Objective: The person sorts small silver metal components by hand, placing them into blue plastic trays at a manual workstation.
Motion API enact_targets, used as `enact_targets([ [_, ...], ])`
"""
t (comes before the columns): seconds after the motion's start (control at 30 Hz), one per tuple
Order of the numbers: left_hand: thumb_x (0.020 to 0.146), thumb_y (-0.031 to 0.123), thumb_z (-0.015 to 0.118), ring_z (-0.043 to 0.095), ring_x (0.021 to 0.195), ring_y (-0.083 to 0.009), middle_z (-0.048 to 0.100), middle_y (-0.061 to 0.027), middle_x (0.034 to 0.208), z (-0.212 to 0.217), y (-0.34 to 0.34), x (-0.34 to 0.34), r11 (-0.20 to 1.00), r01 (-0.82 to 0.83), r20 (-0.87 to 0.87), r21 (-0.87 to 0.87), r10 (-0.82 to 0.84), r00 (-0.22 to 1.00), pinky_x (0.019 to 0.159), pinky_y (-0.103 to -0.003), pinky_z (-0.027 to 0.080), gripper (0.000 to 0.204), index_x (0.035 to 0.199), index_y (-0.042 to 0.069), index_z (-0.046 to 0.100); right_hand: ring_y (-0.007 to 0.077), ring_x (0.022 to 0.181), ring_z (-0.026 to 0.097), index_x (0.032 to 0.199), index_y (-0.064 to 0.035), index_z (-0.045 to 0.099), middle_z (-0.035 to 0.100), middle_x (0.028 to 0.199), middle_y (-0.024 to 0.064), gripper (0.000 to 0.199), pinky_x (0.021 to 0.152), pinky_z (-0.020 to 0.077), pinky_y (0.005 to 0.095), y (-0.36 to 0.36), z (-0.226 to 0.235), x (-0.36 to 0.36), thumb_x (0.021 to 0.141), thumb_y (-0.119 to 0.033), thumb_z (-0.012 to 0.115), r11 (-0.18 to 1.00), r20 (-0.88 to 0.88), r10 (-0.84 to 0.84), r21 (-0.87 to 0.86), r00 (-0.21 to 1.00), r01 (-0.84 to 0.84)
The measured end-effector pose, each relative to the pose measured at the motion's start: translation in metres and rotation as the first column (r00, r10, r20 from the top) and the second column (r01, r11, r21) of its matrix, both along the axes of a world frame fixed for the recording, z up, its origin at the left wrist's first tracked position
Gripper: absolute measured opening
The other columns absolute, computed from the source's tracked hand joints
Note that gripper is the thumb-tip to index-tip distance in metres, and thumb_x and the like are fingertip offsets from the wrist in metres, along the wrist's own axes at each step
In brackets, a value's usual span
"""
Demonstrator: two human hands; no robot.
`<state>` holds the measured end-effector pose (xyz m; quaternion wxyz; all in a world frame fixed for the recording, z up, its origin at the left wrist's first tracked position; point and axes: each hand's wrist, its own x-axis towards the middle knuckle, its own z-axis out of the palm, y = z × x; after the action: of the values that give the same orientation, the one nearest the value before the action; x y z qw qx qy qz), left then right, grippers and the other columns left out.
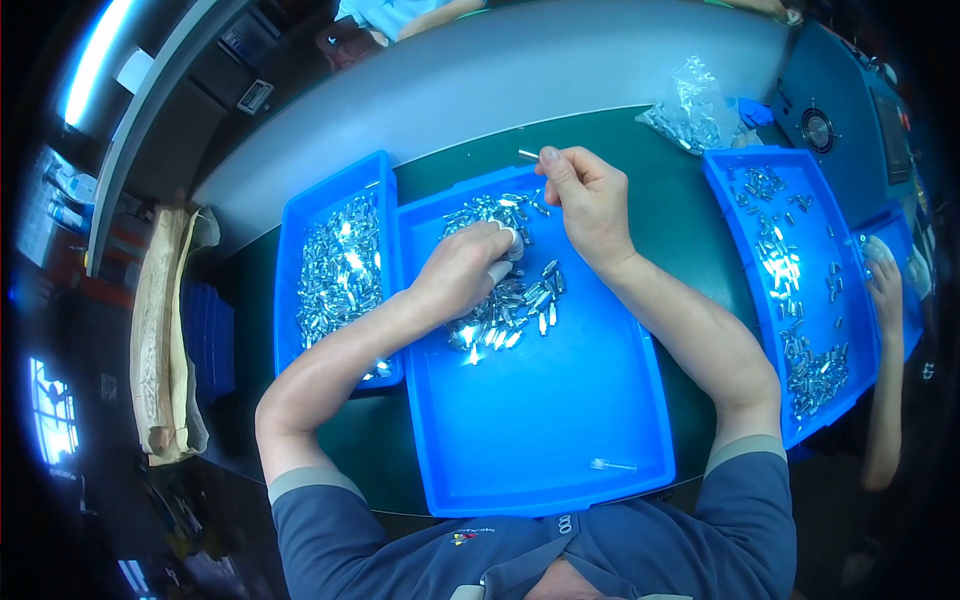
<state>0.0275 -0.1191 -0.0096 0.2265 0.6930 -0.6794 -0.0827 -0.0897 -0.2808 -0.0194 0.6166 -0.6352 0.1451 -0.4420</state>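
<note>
A large blue tray lies in front of me, with a pile of small shiny metal cylindrical parts in its far half. My left hand is over that pile, its fingers curled down and closed. White covers show on some of its fingertips. Whatever those fingers grip is hidden. Above the tray's far right edge, my right hand pinches a slim metal pin between thumb and forefinger. The pin points to the left, apart from the pile.
On the left, another blue tray is full of similar parts. A blue tray at right holds scattered parts, with another person's hand beside it. A clear bag of parts sits at the back. A small clear piece lies in my tray.
</note>
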Motion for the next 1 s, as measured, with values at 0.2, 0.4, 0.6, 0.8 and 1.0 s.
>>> enact_targets([
  [0.2, 0.082, 0.006, 0.078, 0.066, 0.090, -0.0321, 0.071, -0.0126, 0.092, 0.014, 0.036, 0.022, 0.968, -0.181, -0.086, -0.176, 0.168, 0.982, 0.079, -0.042, 0.053, 0.021, 0.103, 0.007, 0.074, 0.0045, 0.061, 0.052, 0.086, -0.0017, 0.071, 0.061, 0.066, -0.0016, 0.032, 0.055, 0.0399, 0.0242, 0.002, -0.009, 0.001, 0.102, -0.029, 0.067, 0.973, -0.192, 0.208, -0.056, 0.959, -0.222],
  [0.4, 0.088, 0.003, 0.077, 0.068, 0.090, -0.0126, 0.074, -0.0069, 0.103, 0.022, 0.067, 0.031, 0.904, -0.422, -0.283, -0.065, 0.389, 0.877, 0.078, -0.029, 0.055, 0.022, 0.109, 0.002, 0.074, 0.0066, 0.061, 0.057, 0.086, -0.0015, 0.071, 0.063, 0.064, 0.0008, 0.025, 0.054, 0.0426, 0.0270, 0.010, -0.005, -0.003, 0.099, -0.023, 0.068, 0.895, -0.418, 0.224, -0.270, 0.880, -0.356],
  [0.6, 0.092, -0.002, 0.071, 0.068, 0.105, -0.0157, 0.072, -0.0094, 0.113, -0.003, 0.075, 0.051, 0.925, -0.379, -0.845, -0.014, 0.192, 0.499, 0.091, -0.031, 0.057, 0.030, 0.122, 0.001, 0.067, 0.0096, 0.062, 0.062, 0.090, 0.0000, 0.072, 0.068, 0.069, 0.0041, 0.019, 0.055, 0.0468, 0.0278, 0.022, -0.002, -0.007, 0.097, -0.017, 0.069, 0.812, -0.464, 0.242, -0.384, 0.852, -0.439],
  [0.8, 0.091, -0.004, 0.072, 0.068, 0.109, -0.0196, 0.069, -0.0116, 0.118, 0.003, 0.076, 0.052, 0.931, -0.364, -0.883, 0.011, 0.180, 0.433, 0.100, -0.034, 0.056, 0.033, 0.123, -0.002, 0.065, 0.0106, 0.066, 0.066, 0.094, 0.0016, 0.073, 0.070, 0.073, 0.0062, 0.015, 0.058, 0.0500, 0.0264, 0.036, 0.013, 0.004, 0.096, -0.013, 0.070, 0.781, -0.472, 0.261, -0.410, 0.842, -0.471],
  [1.0, 0.093, -0.001, 0.071, 0.071, 0.103, -0.0194, 0.071, -0.0124, 0.113, -0.001, 0.072, 0.050, 0.936, -0.350, -0.931, -0.026, 0.104, 0.349, 0.091, -0.032, 0.058, 0.029, 0.121, -0.004, 0.066, 0.0107, 0.065, 0.065, 0.095, 0.0016, 0.073, 0.070, 0.073, 0.0065, 0.016, 0.057, 0.0491, 0.0264, 0.040, 0.022, 0.021, 0.097, -0.013, 0.069, 0.789, -0.478, 0.273, -0.385, 0.835, -0.479],
])
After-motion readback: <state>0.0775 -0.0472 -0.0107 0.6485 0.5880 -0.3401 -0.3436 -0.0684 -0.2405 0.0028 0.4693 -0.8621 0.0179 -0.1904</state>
